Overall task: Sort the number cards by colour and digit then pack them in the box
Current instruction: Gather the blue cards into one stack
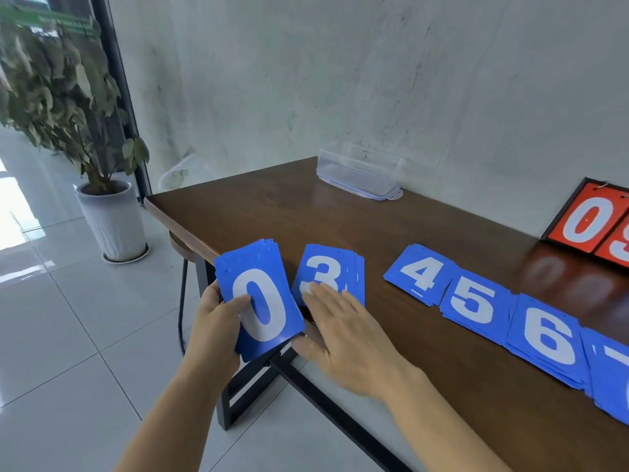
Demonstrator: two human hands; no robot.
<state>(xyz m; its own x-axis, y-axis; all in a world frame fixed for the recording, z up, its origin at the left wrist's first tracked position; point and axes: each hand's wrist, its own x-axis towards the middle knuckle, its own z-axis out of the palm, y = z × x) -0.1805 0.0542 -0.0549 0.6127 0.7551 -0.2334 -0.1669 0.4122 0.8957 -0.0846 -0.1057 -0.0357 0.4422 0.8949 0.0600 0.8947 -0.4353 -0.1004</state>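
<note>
Left hand (pixel 218 318) grips 0 stack (pixel 262 301); right hand (pixel 343 335) rests on 3 stack (pixel 323 267).

Two forearms are showing bare from the lower edge of the view right up to the wrists. The left hand (pixel 219 318) and the right hand (pixel 340 332) are showing bare as well. Both arms are looking smooth and slender, narrowing toward the wrists. The fingers are looking long and slim, with nails too small to make out. The back of the right hand is showing faint knuckle ridges, and its fingertips are appearing slightly blurred.
</note>
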